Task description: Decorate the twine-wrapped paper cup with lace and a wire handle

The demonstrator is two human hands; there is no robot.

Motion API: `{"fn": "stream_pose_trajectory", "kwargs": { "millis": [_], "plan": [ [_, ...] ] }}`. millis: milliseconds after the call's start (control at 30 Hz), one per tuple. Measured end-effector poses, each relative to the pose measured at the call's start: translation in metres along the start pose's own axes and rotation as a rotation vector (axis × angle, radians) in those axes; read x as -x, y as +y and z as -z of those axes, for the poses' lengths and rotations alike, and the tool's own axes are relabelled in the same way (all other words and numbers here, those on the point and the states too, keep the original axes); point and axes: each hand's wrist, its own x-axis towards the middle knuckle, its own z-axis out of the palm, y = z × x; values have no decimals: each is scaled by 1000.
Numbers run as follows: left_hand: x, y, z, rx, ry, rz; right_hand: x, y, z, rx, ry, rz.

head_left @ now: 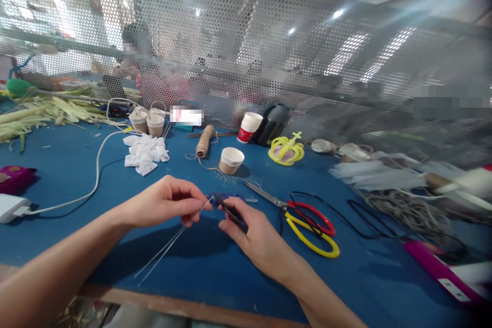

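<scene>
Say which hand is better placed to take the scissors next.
Right, probably: the right hand is nearer the scissors, though it holds a dark tool; the left hand, farther off, pinches thin wires.

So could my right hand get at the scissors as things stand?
Probably yes: the scissors lie just beside your right hand, though it holds a dark tool, and a black cord runs by them.

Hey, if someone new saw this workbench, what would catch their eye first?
Probably the red-and-yellow-handled scissors, lying on the blue table beside the right hand. Beyond them stands a bright yellow crown. Front and center, the left hand holds thin pale strands, and the right grips a dark tool.
</scene>
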Motion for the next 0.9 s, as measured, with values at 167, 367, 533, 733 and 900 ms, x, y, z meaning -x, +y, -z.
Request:
{"fn": "stream_pose_trajectory", "kwargs": {
  "millis": [167,367,533,733,900],
  "plan": [
    [0,0,-1,-25,-56,6,0,0,0,-16,-31,1],
    [2,4,-12,-69,-41,-20,3,-4,0,-39,-19,24],
    [1,-1,-20,-286,267,-238,2,-7,1,-69,33,-28],
    [0,-10,-24,-817,595,-547,-2,-5,-3,-96,83,-67],
    [-1,-13,-26,-892,617,-613,-2,-7,-5,-85,102,-74]
  ]
}}
